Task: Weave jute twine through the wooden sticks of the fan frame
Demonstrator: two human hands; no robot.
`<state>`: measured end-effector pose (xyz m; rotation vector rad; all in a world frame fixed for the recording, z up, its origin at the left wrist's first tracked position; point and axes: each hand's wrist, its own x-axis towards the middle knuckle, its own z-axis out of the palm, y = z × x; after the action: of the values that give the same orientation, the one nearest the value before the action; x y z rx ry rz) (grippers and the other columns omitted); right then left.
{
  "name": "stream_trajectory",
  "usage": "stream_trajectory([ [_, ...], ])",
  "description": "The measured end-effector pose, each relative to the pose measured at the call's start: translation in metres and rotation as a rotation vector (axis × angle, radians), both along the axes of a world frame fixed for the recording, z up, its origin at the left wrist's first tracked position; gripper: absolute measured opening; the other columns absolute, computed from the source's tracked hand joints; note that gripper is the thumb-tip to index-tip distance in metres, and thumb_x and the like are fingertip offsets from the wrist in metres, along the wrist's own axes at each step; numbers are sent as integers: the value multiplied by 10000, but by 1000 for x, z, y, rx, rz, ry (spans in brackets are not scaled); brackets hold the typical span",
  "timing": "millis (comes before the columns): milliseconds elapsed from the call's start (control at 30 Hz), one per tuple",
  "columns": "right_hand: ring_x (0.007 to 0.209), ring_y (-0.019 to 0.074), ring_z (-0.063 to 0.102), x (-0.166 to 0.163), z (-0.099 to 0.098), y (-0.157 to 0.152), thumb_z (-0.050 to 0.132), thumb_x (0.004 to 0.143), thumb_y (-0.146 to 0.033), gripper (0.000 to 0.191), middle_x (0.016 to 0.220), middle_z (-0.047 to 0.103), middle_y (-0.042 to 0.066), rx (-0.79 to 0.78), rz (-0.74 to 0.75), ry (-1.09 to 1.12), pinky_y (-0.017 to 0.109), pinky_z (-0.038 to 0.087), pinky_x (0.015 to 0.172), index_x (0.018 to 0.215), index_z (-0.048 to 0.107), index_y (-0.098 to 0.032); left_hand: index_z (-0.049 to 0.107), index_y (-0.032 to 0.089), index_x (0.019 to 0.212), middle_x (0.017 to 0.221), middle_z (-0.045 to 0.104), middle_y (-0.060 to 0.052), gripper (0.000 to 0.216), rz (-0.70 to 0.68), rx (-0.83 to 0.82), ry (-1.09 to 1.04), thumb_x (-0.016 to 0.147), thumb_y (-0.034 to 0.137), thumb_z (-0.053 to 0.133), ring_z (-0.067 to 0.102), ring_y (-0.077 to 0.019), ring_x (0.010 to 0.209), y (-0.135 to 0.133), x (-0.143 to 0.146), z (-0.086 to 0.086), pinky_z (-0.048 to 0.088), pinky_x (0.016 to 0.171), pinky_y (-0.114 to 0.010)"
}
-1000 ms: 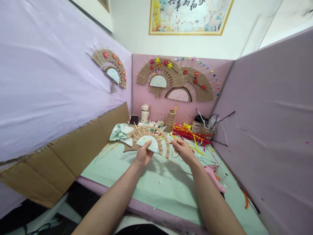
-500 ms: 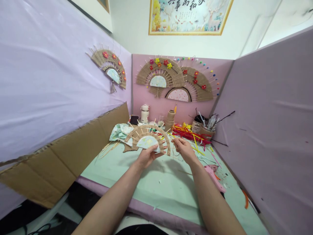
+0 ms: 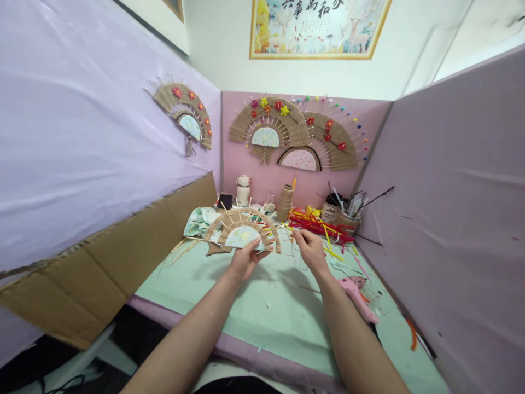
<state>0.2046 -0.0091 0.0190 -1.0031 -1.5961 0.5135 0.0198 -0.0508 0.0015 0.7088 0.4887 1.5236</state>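
Observation:
A half-round fan (image 3: 243,237) of sticks and woven brown twine, with a pale floral centre, is held above the table. My left hand (image 3: 245,260) grips its lower edge near the right side, thumb on the front face. To the right of the fan, my right hand (image 3: 308,247) pinches a thin strand of twine that runs toward the fan's right end; the strand is faint. Behind the fan stands a cone of brown twine (image 3: 286,203).
Red and yellow strips (image 3: 314,224) lie behind my right hand. A pink glue gun (image 3: 359,299) rests by my right forearm. Patterned cloth (image 3: 199,221) lies at the left, near a cardboard panel (image 3: 123,262). Finished fans (image 3: 295,117) hang on the back panel; a white bottle (image 3: 243,190) stands below.
The fan and my left hand have moved slightly left, and the fan has turned a little. My right hand has shifted slightly right, widening the space between it and the fan.

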Motion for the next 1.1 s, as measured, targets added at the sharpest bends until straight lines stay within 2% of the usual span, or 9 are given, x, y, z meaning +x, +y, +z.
stream_trajectory([
  [167, 651, 165, 519, 1, -2, 2, 509, 803, -484, 374, 654, 589, 37, -5, 45, 54, 262, 381, 599, 678, 630, -153, 601, 149, 1043, 1065, 664, -76, 278, 63, -48, -131, 767, 127, 589, 620, -222, 991, 4, -5, 1, 491, 904, -422],
  [267, 624, 157, 501, 0, -4, 4, 509, 797, -506, 396, 607, 548, 25, -33, 64, 70, 260, 374, 587, 658, 632, -156, 593, 139, 1055, 1065, 663, -90, 277, 52, -66, -165, 778, 139, 576, 616, -224, 1002, 5, -7, 2, 487, 911, -409],
  [433, 560, 144, 456, -3, -4, 1, 475, 792, -569, 466, 563, 512, 19, -176, 187, -6, 252, 340, 518, 672, 670, -162, 595, 142, 1040, 1101, 650, -87, 258, 45, -67, -184, 782, 140, 572, 601, -218, 1032, 5, -7, 3, 487, 916, -390],
  [533, 537, 136, 427, -5, -4, 0, 455, 797, -585, 484, 554, 502, 14, -202, 238, -60, 249, 316, 494, 666, 661, -166, 596, 158, 1038, 1096, 653, -71, 269, 78, -75, -183, 771, 127, 581, 602, -209, 1027, 6, -7, 2, 493, 911, -387],
  [700, 567, 138, 437, -4, -4, -1, 464, 811, -547, 440, 573, 508, 10, -138, 223, -111, 251, 333, 533, 650, 627, -172, 606, 155, 1008, 1089, 655, -69, 252, 83, -68, -194, 758, 131, 599, 591, -219, 1048, 6, -7, 2, 485, 922, -403],
  [833, 638, 160, 493, -4, -4, -2, 499, 809, -495, 364, 669, 577, 30, -48, 163, -118, 269, 372, 597, 725, 650, -175, 610, 146, 949, 1060, 662, -68, 200, 113, -93, -202, 750, 127, 607, 589, -223, 1049, 6, -6, 2, 480, 927, -422],
  [967, 680, 173, 520, -7, -3, -5, 513, 821, -440, 299, 738, 612, 50, 65, 134, -148, 284, 387, 636, 755, 651, -183, 610, 151, 932, 1043, 667, -61, 194, 166, -104, -198, 741, 120, 617, 603, -213, 1021, 6, -5, 3, 487, 917, -413],
  [1100, 710, 188, 536, -9, -2, -8, 509, 829, -430, 281, 782, 632, 69, 106, 132, -163, 295, 398, 643, 777, 650, -194, 614, 162, 949, 1008, 678, -50, 208, 191, -108, -196, 745, 116, 612, 624, -198, 970, 6, -5, 3, 497, 902, -404],
])
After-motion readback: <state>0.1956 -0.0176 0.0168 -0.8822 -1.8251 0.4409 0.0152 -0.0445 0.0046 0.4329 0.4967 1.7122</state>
